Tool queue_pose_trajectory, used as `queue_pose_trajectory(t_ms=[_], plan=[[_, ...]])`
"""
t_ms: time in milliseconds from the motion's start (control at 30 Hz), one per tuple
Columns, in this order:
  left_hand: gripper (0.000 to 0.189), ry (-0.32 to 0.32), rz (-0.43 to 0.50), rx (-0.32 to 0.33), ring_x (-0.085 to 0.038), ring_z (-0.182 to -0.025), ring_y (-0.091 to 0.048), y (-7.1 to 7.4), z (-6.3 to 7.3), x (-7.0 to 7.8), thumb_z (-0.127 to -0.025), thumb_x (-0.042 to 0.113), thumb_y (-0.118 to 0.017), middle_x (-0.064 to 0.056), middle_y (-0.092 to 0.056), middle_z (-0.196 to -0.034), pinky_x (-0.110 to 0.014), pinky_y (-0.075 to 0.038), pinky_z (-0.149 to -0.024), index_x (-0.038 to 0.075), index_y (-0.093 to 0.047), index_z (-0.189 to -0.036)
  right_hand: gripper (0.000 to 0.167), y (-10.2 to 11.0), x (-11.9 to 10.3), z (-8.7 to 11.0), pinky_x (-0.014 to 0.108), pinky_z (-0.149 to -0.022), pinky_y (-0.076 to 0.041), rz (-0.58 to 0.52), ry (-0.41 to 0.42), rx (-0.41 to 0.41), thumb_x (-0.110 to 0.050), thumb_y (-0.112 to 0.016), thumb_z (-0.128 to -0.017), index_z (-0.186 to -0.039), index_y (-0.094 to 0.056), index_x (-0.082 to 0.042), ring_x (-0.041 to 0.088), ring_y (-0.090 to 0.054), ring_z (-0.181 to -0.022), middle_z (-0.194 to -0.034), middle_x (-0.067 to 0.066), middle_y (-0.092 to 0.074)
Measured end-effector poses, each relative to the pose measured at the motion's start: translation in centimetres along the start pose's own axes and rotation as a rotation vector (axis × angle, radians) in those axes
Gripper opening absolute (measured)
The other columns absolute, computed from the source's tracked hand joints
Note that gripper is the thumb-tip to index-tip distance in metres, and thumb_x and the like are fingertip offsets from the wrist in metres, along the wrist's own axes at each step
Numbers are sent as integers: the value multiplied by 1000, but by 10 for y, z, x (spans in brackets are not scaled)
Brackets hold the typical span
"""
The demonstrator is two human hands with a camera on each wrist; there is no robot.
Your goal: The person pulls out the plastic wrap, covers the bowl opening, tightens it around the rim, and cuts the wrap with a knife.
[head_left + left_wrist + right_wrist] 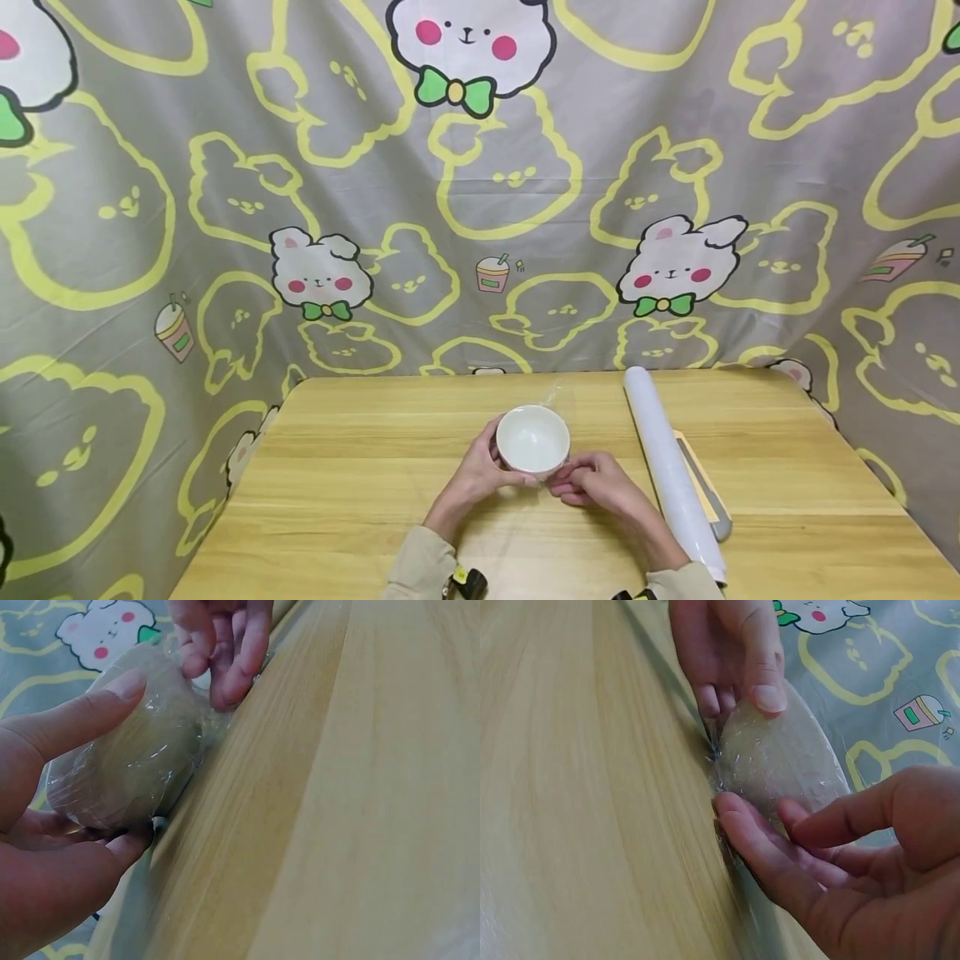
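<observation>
A small white bowl (pixel 533 439) stands near the middle of the table, its mouth turned up toward the head camera. Clear plastic wrap (pixel 161 746) clings in wrinkles around its outside and bunches near the base. My left hand (pixel 477 469) grips the bowl from the left, with the thumb on the near side and the fingers around the far side and underneath. At the bowl's lower right, my right hand (pixel 597 483) has its thumb and fingers bent at the gathered film (pixel 742 776), pinching it close to the wall. Some of the bunched film is hidden behind the fingers.
A long white roll (pixel 670 475) lies slanted on the wooden table (pixel 337 492), right of the hands. Partly behind it is a flat yellow-and-grey tool (pixel 712 500), its kind unclear. A patterned curtain (pixel 525 208) closes off the back and sides.
</observation>
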State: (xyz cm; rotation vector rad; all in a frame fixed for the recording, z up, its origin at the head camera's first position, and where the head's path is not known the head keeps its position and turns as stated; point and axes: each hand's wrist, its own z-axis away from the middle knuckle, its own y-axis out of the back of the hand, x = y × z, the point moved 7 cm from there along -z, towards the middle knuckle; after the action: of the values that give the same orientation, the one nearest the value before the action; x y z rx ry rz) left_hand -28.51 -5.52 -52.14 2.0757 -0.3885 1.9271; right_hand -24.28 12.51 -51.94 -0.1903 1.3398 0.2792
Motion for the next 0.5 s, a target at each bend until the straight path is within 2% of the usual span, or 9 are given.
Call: queue_pose_trajectory(t_ms=[67,133,233,367,500], plan=[[104,-2,9,-3,-41,-141,-44,0,0,-1,-67,-16,-87,-24,-42,-152,-35,-45,-112,-3,-32,-155,28,5,1,-1,36,-73,-65,-6,-8,88,11,-44,-92,-114,-55,24,26,-73,-80,-93,26,-71],[104,0,21,-5,-40,-141,-43,1,0,-2,-67,-16,-87,-24,-42,-153,-35,-45,-112,-3,-32,-155,27,10,2,-2,38,-71,-66,-19,-13,180,9,-44,-96,-118,-52,23,27,-73,-76,-91,24,-70],[105,-3,29,-10,-40,-141,-43,2,0,-3,-67,-16,-87,-24,-42,-153,-34,-45,-112,-3,-32,-155,30,17,0,-4,39,-71,-66,-68,-4,295,0,-44,-104,-125,-51,20,26,-72,-79,-94,20,-69],[105,-4,37,-21,-41,-140,-44,3,0,-1,-67,-17,-87,-23,-42,-153,-35,-45,-112,-2,-33,-155,41,19,1,-11,36,-75,-65,-190,-10,319,-15,-45,-110,-132,-49,19,19,-67,-84,-98,14,-66],[104,-4,42,-35,-39,-139,-45,1,0,0,-68,-17,-86,-22,-42,-152,-36,-46,-112,-1,-33,-156,45,20,3,-15,28,-75,-63,-304,-23,303,-15,-49,-109,-137,-46,20,14,-62,-83,-95,8,-64]])
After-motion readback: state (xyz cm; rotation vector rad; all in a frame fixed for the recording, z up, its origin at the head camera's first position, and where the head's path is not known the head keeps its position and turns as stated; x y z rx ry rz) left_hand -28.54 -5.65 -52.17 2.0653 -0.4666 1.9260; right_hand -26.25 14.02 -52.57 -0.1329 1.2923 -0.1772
